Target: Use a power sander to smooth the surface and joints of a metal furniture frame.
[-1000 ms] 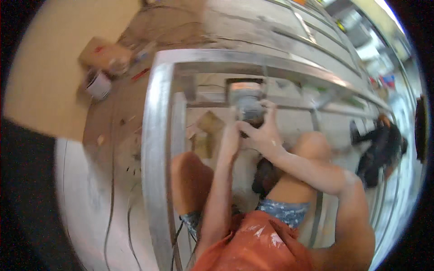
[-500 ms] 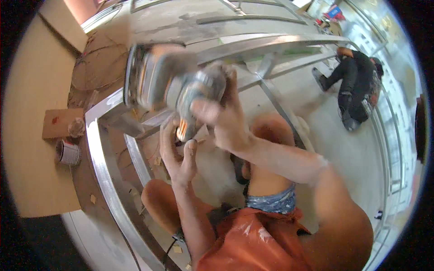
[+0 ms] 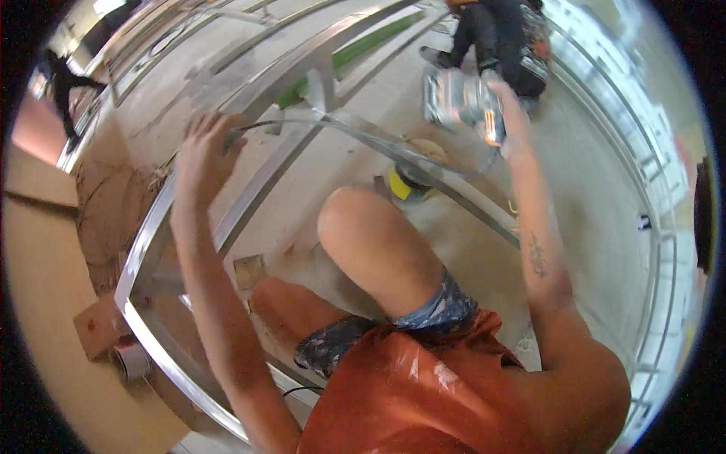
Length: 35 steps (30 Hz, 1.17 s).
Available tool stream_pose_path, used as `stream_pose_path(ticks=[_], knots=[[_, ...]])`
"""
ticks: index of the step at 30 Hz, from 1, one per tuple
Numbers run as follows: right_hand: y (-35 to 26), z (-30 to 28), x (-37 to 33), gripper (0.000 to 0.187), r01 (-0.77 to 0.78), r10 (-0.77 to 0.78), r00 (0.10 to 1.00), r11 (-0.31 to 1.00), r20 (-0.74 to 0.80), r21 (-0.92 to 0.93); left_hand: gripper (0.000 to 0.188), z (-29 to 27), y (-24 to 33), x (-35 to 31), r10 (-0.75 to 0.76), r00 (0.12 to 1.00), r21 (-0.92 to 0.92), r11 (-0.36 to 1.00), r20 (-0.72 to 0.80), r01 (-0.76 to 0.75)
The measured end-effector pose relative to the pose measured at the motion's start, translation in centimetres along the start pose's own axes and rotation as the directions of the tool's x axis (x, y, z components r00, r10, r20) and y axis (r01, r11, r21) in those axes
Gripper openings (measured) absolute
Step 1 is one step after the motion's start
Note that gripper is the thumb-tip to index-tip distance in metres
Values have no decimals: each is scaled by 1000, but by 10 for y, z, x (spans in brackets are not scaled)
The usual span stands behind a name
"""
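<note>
My right hand (image 3: 505, 110) is closed around a grey and orange power sander (image 3: 460, 102), held up to the right of the metal frame (image 3: 274, 172). Motion blurs the sander somewhat. A thin cord (image 3: 355, 132) runs from the sander's side across to my left hand (image 3: 206, 147). That hand is raised over the frame's left part, its fingers bent around a small dark grey end of the cord, partly hidden. Below the cord, on the floor, lies a round black and yellow object (image 3: 404, 185) beside a tan disc (image 3: 427, 150).
My bare knee (image 3: 370, 234) rises inside the frame. A person in dark clothes (image 3: 503, 41) is at the far right, and another person (image 3: 64, 83) stands far left. A cardboard piece (image 3: 98, 325) and a can (image 3: 132, 362) lie left, near a beige board (image 3: 45, 287).
My right hand has carried the sander away to the right. My left hand has parted from it and moved up and left, with the cord now stretched between. The view has shifted.
</note>
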State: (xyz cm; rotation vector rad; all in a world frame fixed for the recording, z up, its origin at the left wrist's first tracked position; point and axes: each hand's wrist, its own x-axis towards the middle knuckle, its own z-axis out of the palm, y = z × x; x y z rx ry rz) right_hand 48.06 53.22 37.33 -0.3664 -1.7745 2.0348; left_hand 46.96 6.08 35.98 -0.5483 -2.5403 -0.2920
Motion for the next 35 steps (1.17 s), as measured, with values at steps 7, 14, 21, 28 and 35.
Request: stream_pose_path(ticks=[7,14,21,28,35], knots=[[97,-199,-17,66,-239,142,971,651,-194,-721,60,15,-58,-16,-288,903,-190,914,317,359],[142,-150,-4,77,-178,94,984,501,-151,-847,62,14,-48,-19,-442,862,-191,850,248,491],[190,-14,59,88,75,-14,996,622,85,-780,66,-4,-49,-20,-535,813,-58,827,230,560],[199,146,76,100,136,87,977,448,195,-884,57,5,-50,-20,-481,863,-41,870,152,492],[180,204,86,102,58,184,967,521,179,-851,53,3,-54,-19,-446,876,-17,890,185,456]])
